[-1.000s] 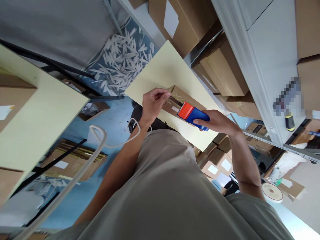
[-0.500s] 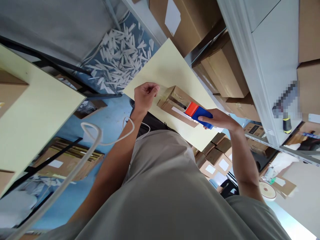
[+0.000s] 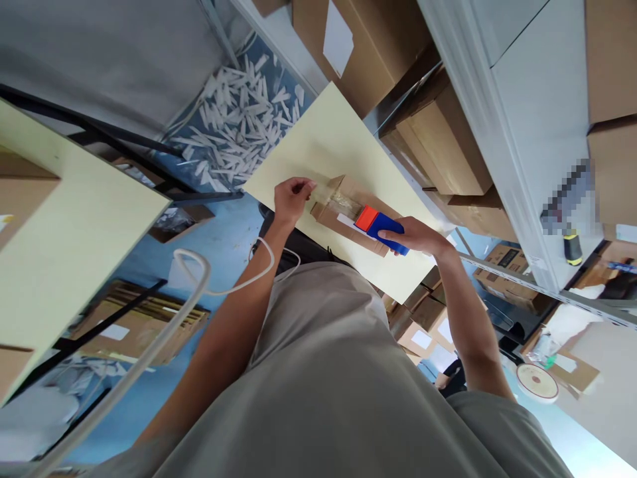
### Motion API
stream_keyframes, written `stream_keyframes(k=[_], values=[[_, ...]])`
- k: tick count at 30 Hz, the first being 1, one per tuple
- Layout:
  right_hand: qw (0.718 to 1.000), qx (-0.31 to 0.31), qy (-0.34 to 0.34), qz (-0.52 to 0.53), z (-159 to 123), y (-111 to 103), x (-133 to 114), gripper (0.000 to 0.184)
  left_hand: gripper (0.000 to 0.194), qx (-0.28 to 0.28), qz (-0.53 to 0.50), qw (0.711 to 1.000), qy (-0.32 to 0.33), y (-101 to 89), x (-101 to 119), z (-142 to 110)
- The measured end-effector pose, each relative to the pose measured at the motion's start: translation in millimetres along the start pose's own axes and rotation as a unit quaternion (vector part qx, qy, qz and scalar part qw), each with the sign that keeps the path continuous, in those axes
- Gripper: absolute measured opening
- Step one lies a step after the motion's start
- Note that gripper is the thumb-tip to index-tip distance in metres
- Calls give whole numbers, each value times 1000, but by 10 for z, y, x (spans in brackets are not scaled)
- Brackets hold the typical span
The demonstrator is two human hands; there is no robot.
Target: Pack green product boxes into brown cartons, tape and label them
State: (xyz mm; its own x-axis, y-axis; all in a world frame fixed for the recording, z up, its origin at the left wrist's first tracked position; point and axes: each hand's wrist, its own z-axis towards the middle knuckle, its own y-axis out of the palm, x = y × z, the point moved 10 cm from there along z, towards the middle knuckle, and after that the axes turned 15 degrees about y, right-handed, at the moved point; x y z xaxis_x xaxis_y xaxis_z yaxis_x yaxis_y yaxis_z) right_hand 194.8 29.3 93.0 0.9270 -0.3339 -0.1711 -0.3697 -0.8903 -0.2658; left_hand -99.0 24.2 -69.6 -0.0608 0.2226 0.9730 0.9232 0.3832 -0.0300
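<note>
The carton lies on its side of least height upon the pale table, set obliquely in the view, and serves here as the point of reference. A white label shows on the long face of the carton nearest the wearer. Clear tape runs along the upper face of the carton and projects beyond its left end.

The left hand is just beyond that end of the carton, thumb and fingertips closed in a pinch on the projecting tape (the clear film is faint against the table). The right hand is at the opposite part of the carton, wrapped around the blue body of the dispenser. The red end of the dispenser is over the upper face of the carton and points toward the left hand; whether it touches the carton cannot be told.

Beyond the carton, to the upper left, white scraps cover part of the blue floor. Large boxes stand above and to the right of the carton, beside a metal shelf. A yellow-and-black handle is well to the right of the carton. A white cable loops to the lower left of the carton, crossing the left forearm.
</note>
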Motion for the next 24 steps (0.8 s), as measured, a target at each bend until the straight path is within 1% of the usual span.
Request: stream_keyframes(k=[4,6,8,10,11,13,14,15,17,18,19,21,22,24], values=[[1000,7,5,-8,26,-4,10,62,22,-19,-33,998,-40,304,-228,-152],[1000,18,8,-24,39,-8,13,62,29,-32,-21,999,-27,359,-267,-212],[999,22,6,-35,45,3,-1,61,36,-51,24,998,16,329,-237,-219],[999,17,-1,-36,44,20,-31,58,47,-72,86,991,66,264,-142,-177],[999,15,-4,-35,43,25,-46,56,57,-83,115,986,91,241,-62,-142],[999,14,-10,-32,46,23,-66,53,79,-104,158,970,153,259,189,-64],[999,11,-14,-32,50,24,-72,52,84,-119,174,958,193,315,358,-36],[999,8,-19,-33,57,26,-74,51,85,-136,191,943,237,403,539,-27],[999,7,-31,-39,75,26,-67,50,80,-177,228,906,311,638,839,-62],[998,11,-38,-41,84,22,-60,49,77,-201,247,889,331,764,921,-94],[998,18,-46,-43,93,15,-53,48,75,-224,265,875,337,875,952,-125],[997,35,-62,-38,102,4,-43,48,72,-258,297,860,326,1019,903,-166],[996,41,-71,-33,101,7,-45,48,70,-267,312,855,316,1047,853,-175],[995,50,-86,-23,91,26,-59,49,67,-270,337,849,303,1042,768,-173]])
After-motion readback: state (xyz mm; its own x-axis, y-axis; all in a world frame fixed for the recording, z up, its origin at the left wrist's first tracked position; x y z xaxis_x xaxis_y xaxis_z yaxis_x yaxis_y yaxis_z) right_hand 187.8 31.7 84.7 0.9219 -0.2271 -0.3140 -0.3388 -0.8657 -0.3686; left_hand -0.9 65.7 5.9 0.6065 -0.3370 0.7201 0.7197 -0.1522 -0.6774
